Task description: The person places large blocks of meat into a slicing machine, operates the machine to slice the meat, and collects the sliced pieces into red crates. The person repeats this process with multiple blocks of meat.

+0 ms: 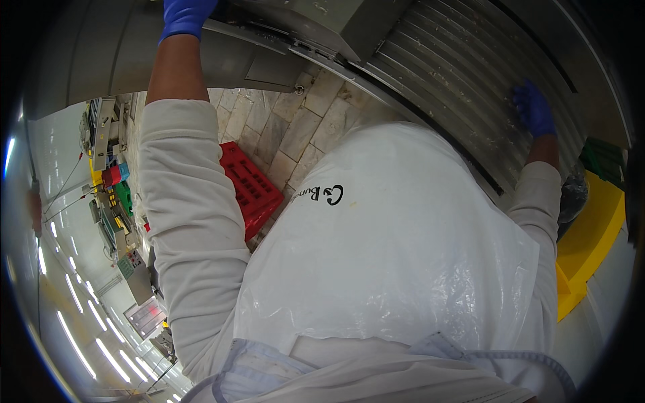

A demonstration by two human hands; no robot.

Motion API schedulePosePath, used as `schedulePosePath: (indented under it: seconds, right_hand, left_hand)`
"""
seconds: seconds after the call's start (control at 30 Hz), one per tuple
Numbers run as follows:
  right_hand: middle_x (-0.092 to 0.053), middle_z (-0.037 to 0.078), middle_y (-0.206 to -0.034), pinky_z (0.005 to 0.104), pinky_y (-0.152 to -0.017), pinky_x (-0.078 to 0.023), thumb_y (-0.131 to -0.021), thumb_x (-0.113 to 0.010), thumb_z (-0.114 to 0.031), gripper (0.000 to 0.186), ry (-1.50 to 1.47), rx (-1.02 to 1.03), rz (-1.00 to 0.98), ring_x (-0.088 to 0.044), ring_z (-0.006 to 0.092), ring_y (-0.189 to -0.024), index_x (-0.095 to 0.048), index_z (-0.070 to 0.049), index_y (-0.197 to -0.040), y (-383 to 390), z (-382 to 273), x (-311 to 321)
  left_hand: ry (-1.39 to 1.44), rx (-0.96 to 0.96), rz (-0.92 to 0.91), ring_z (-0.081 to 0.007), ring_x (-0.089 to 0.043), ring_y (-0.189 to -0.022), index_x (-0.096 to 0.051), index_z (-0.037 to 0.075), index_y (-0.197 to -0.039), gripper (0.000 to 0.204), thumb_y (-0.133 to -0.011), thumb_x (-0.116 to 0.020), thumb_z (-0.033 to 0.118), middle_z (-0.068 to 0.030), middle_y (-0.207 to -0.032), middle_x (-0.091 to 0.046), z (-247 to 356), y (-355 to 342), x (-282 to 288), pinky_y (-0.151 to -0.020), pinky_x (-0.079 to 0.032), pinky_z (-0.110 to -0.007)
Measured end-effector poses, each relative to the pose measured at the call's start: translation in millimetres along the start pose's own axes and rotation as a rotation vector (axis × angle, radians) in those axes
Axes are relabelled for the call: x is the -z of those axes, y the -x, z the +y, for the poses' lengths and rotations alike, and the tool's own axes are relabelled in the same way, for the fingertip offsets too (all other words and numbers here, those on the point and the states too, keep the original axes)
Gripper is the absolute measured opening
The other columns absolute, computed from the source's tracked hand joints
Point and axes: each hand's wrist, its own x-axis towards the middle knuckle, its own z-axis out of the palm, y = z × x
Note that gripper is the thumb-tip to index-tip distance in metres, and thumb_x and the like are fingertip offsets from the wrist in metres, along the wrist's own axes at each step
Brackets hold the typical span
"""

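My left hand (pixel 185 15), in a blue glove, reaches up to the top edge of the head view beside a metal machine edge. Its fingers are cut off there, so what it touches is hidden. My right hand (pixel 535 111), also blue-gloved, rests on or just over a ribbed stainless steel surface (pixel 457 74) at the right. Its fingers look stretched out, and nothing shows in them. A metal block-like housing (pixel 376 27) rises from the machine between my two hands.
A red plastic crate (pixel 248 188) sits on the tiled floor (pixel 295 127) left of my white apron (pixel 390 255). At the far right stand a yellow container (pixel 591 235) and a dark green crate (pixel 603 161). Other equipment (pixel 104 134) lines the far left.
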Motion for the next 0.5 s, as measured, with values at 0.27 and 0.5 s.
schedulePosePath:
  seconds: [0.27, 0.5]
  right_hand:
    - [-0.073, 0.005, -0.107, 0.0247, -0.06, -0.05, -0.104, -0.059, -0.034, 0.04, 0.016, 0.003, 0.009, -0.064, 0.0111, -0.074, -0.06, -0.018, -0.14, 5.7, -2.2, -4.3]
    - [-0.074, 0.005, -0.102, 0.0266, -0.06, -0.05, -0.104, -0.06, -0.035, 0.037, 0.017, -0.053, 0.0, -0.064, 0.0117, -0.073, -0.063, -0.017, -0.136, 5.7, -6.8, -4.4]
  left_hand:
    - [0.035, 0.038, -0.009, -0.0423, -0.058, -0.121, -0.06, 0.002, -0.136, 0.05, -0.107, -0.048, 0.042, -0.0247, -0.127, -0.065, 4.8, 0.3, 3.3, -0.107, -0.045, -0.048]
    - [0.061, 0.056, 0.003, -0.043, -0.06, -0.118, -0.062, 0.002, -0.132, 0.048, -0.107, -0.049, 0.041, -0.0246, -0.123, -0.067, 13.4, 0.1, 10.8, -0.104, -0.046, -0.049]
